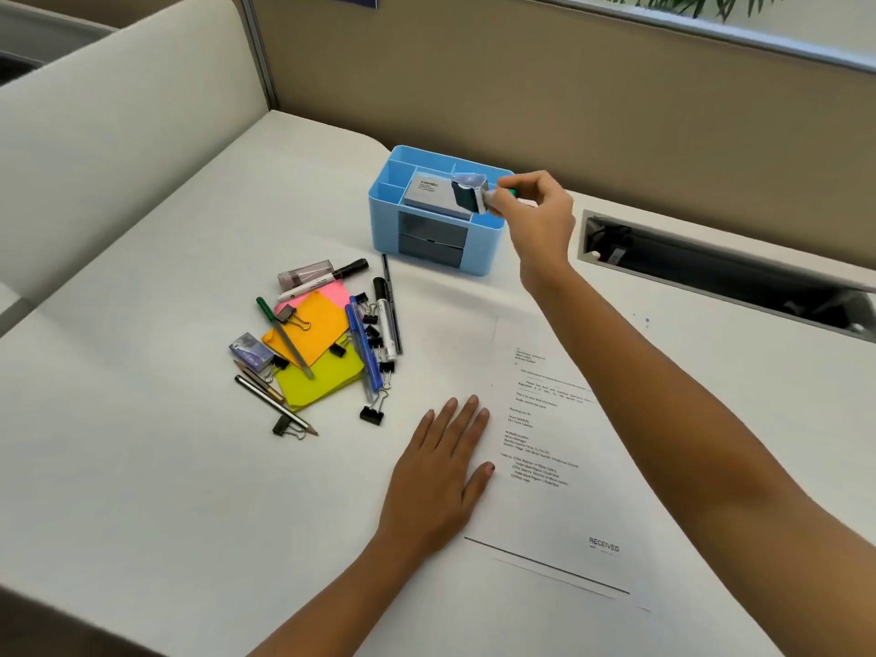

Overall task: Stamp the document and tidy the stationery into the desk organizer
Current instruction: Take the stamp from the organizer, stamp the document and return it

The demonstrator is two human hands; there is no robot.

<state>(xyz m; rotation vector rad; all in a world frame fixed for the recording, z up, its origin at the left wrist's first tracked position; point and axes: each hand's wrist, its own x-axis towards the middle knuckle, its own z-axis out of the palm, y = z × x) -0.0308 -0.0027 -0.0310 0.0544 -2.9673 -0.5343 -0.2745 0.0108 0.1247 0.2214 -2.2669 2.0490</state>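
Document is lying flat on the white desk at the 5 o'clock part of the view, and we are reading a "RECEIVED" mark printed near its closest edge. Our left hand is resting palm down beside the sheet, fingers spread and gripping nothing, with the thumb tip touching the paper's left margin.

At 9 o'clock from that hand, we are seeing a loose heap of stationery: yellow sticky notes, orange sticky notes and pink sticky notes overlapping, a green pen crossing them, a blue pen, a black marker, pencils, scattered binder clips and a small staple box.

Farther off, at 12 o'clock, the blue desk organizer is standing upright with two grey drawers facing us. An ink pad box is sitting in a top compartment. Our right hand is reaching across the document and pinching the stamp between fingers and thumb, holding it tilted above the organizer's right rear compartment. We cannot tell whether the stamp is touching the organizer.

At 3 o'clock, a cable slot is lying open in the desk.
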